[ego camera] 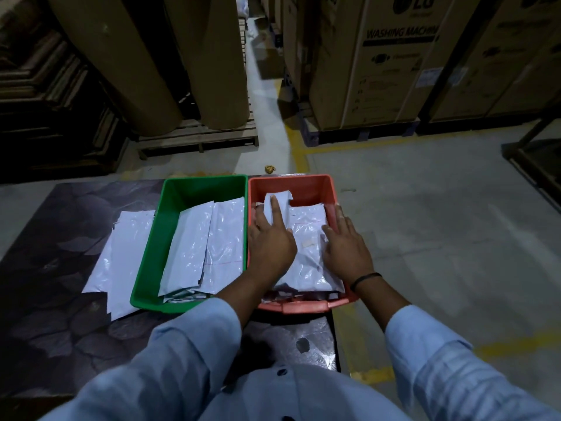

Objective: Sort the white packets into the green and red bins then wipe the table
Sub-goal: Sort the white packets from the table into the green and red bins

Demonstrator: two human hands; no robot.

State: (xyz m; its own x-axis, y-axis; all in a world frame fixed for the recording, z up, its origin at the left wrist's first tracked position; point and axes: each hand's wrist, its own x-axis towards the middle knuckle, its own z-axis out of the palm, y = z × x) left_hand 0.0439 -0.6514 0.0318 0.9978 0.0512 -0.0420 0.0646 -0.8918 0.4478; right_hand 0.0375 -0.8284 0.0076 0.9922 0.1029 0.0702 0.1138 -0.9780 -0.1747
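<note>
A green bin (151,238) and a red bin (303,182) stand side by side on the dark patterned table (54,314). White packets (206,238) lie in the green bin. More white packets (306,226) fill the red bin. Both my hands are inside the red bin. My left hand (270,238) presses flat on the packets there, with its forefinger stretched along a folded packet end (280,197). My right hand (346,244) lies flat on the right side of the same stack. Loose white packets (121,256) rest on the table, left of the green bin.
The table's right edge (334,335) runs just below the red bin, with concrete floor and yellow lines beyond. Brown paper rolls on a pallet (197,138) and large cardboard boxes (379,71) stand behind the table. A dark rack (534,159) is at the right.
</note>
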